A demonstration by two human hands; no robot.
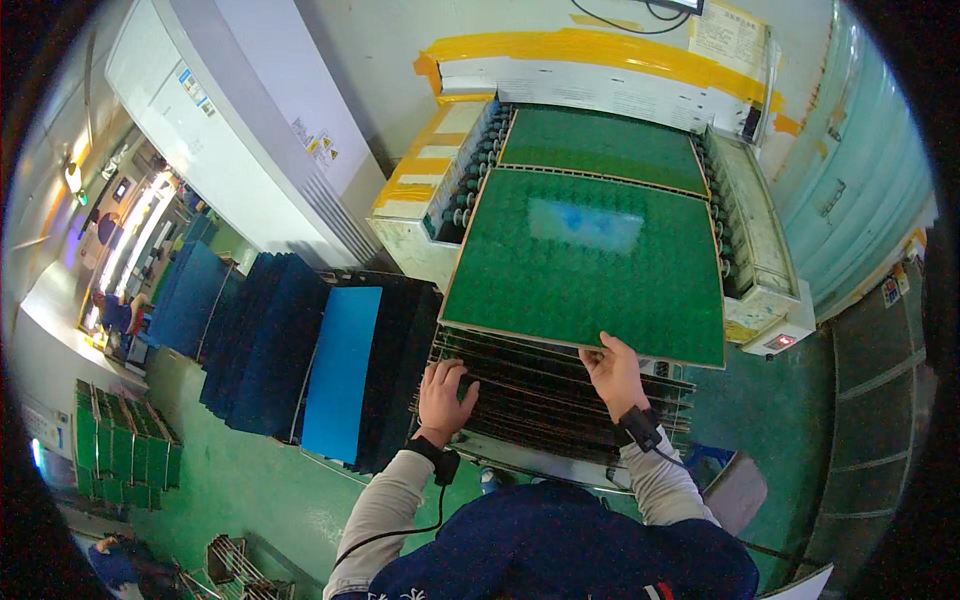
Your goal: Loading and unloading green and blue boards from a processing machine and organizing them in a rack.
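A large green panel (590, 290), likely a circuit board, lies on a roller conveyor with its near end jutting out toward me. My right hand (612, 378) pinches its near edge, right of the middle, thumb on top. My left hand (447, 400) is apart from that panel, its fingers loosely bent and the thumb spread, with nothing seen in it. It hovers at or touches the left end of a rack of upright thin panels (540, 400) below the green one; contact cannot be made out. Farther in, a second green panel (605, 145) lies on the rollers.
Conveyor side housings (765, 240) flank the rollers. To the left stand racks of dark panels (265, 340) with a bright blue sheet (342, 370). A rack of green panels (125, 445) is on the floor farther left. A grey cabinet (870, 420) stands right.
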